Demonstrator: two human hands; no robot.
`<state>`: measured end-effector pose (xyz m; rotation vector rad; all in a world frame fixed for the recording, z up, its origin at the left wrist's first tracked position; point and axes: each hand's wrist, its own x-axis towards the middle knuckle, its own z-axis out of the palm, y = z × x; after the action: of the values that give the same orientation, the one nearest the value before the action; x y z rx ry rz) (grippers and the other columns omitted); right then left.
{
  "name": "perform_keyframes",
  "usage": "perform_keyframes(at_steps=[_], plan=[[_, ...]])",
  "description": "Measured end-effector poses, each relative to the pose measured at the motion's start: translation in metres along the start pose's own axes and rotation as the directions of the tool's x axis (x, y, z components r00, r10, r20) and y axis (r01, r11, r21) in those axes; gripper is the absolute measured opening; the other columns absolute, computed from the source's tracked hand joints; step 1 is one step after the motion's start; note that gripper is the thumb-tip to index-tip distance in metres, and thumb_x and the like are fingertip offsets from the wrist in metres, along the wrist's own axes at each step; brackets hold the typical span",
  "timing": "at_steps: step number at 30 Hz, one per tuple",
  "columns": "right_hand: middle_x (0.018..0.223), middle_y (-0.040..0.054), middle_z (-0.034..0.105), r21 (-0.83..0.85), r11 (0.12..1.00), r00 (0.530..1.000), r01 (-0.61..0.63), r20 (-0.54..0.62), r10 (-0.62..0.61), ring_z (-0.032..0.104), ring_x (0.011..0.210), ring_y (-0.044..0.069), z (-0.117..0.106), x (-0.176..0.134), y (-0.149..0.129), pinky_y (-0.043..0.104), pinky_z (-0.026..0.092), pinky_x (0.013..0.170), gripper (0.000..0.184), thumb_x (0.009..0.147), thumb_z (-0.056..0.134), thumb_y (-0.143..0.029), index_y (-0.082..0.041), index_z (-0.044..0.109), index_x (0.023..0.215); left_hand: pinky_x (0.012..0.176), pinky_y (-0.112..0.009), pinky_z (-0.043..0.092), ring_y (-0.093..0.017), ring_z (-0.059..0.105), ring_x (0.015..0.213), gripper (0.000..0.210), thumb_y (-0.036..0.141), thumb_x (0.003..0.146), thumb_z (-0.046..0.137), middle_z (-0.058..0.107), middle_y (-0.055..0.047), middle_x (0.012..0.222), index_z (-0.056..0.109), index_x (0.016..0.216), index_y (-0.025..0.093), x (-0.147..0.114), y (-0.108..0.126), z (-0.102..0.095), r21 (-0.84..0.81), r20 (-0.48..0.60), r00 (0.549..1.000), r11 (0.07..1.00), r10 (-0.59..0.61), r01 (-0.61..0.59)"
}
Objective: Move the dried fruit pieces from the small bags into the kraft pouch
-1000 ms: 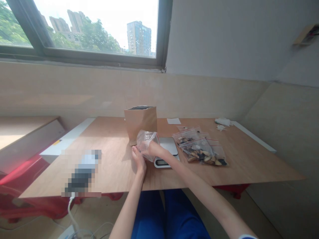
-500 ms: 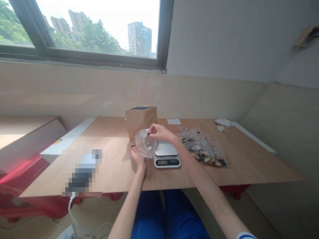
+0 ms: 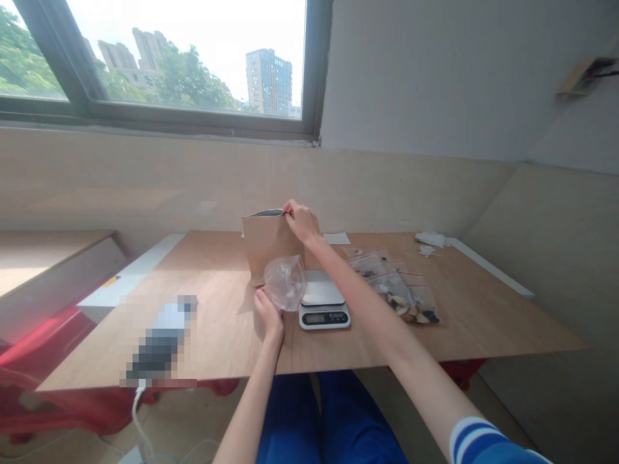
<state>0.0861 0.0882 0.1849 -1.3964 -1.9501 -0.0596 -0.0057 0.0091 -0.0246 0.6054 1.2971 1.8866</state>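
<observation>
My left hand [image 3: 269,314] is closed on the lower left side of a clear zip bag [image 3: 283,283], whose mouth gapes toward the right. Few contents can be made out through its crinkled plastic. Behind it stands an upright brown paper pouch [image 3: 265,241] with a dark, open top. At the pouch's right upper rim is my right hand [image 3: 302,221], fingers pinched together; what they hold, if anything, is too small to name. A white kitchen scale [image 3: 323,295] sits just right of the zip bag, its pan bare.
Several zip bags with dark and pale dried pieces [image 3: 403,299] lie right of the scale, beneath my right forearm. A white paper [image 3: 337,238] and crumpled white plastic [image 3: 432,240] rest at the back. A blurred-out device [image 3: 162,341] with a white cable lies at left.
My right hand has moved up and away from the zip bag's mouth to the rim of the paper pouch. My left hand keeps its hold on the zip bag.
</observation>
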Motion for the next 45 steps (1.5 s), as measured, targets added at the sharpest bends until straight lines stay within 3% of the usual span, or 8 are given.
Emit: perform_keyframes(at_steps=[7,13,17,21,27,35,41,45], plan=[[0.088,0.0037,0.066,0.075,0.991,0.994,-0.111,0.008,0.111,0.062,0.083,0.019,0.001,0.005,0.003,0.027,0.044,0.07,0.019,0.09,0.044,-0.027,-0.023,0.058,0.104,0.07,-0.028,0.048,-0.016,0.061,0.074,0.032,0.045,0.089,0.037,0.062,-0.006,0.081,0.055,0.084,0.019,0.001,-0.001,0.001,-0.038,0.025,0.999,0.999,-0.038,0.039],[0.105,0.0076,0.057,-0.033,0.999,0.998,-0.031,0.049,0.033,0.057,0.093,0.019,0.001,0.0,-0.002,0.027,0.044,0.074,0.023,0.091,0.044,-0.029,-0.021,0.065,0.098,0.065,-0.027,0.049,-0.016,0.062,0.07,0.04,0.053,0.086,0.038,0.063,-0.006,0.078,0.056,0.082,0.018,-0.002,0.006,0.0,-0.033,0.067,0.997,0.999,-0.031,0.033],[0.105,0.0067,0.051,0.094,0.996,0.998,0.002,-0.061,0.003,0.056,0.094,0.017,0.001,-0.025,0.0,0.025,0.044,0.077,0.027,0.093,0.041,-0.028,-0.021,0.063,0.105,0.062,-0.026,0.047,-0.015,0.06,0.065,0.044,0.059,0.082,0.04,0.062,-0.004,0.073,0.056,0.078,0.018,-0.005,0.011,0.0,-0.018,0.083,0.996,1.0,-0.023,0.025],[0.098,0.0074,0.055,0.195,0.973,0.987,-0.127,-0.07,0.143,0.056,0.093,0.017,0.011,-0.071,0.014,0.029,0.042,0.086,0.023,0.089,0.044,-0.027,-0.016,0.064,0.093,0.048,-0.022,0.039,-0.01,0.049,0.047,0.047,0.064,0.078,0.043,0.052,0.002,0.056,0.055,0.077,0.018,-0.01,0.018,0.002,-0.067,0.1,0.994,0.996,-0.052,0.059],[0.069,0.005,0.065,0.487,0.756,0.9,-0.437,0.232,0.37,0.06,0.071,0.018,0.032,-0.13,0.051,0.028,0.045,0.069,0.021,0.076,0.059,-0.033,-0.015,0.065,0.067,0.039,-0.02,0.03,-0.008,0.04,0.039,0.055,0.071,0.072,0.047,0.044,0.006,0.048,0.056,0.078,0.017,-0.016,0.027,0.002,-0.063,0.144,0.987,0.995,-0.067,0.076],[0.062,0.0036,0.067,0.614,0.673,0.895,-0.413,0.134,0.426,0.048,0.043,0.012,0.015,-0.136,0.082,0.024,0.037,0.046,0.029,0.074,0.053,-0.039,-0.015,0.07,0.076,0.034,-0.018,0.017,-0.005,0.025,0.032,0.052,0.067,0.065,0.059,0.031,0.011,0.037,0.055,0.075,0.017,-0.015,0.023,-0.005,0.02,0.353,0.93,0.994,-0.106,0.106],[0.085,0.0098,0.071,0.752,0.553,0.887,-0.359,0.09,0.453,0.063,0.074,0.02,0.007,-0.162,0.071,0.03,0.048,0.065,0.042,0.075,0.057,-0.05,-0.014,0.067,0.094,0.035,-0.017,0.02,-0.004,0.029,0.036,0.063,0.065,0.066,0.061,0.043,0.007,0.047,0.064,0.099,0.012,-0.023,0.038,-0.02,0.095,0.522,0.832,0.983,-0.185,0.159],[0.118,0.015,0.059,0.791,0.455,0.825,-0.409,0.107,0.555,0.06,0.099,0.022,0.017,-0.206,0.047,0.031,0.05,0.075,0.062,0.073,0.061,-0.054,-0.016,0.049,0.12,0.035,-0.016,0.021,-0.003,0.031,0.04,0.059,0.056,0.063,0.069,0.052,0.004,0.059,0.066,0.104,0.013,-0.033,0.049,-0.031,0.118,0.554,0.803,0.975,-0.22,0.186]])
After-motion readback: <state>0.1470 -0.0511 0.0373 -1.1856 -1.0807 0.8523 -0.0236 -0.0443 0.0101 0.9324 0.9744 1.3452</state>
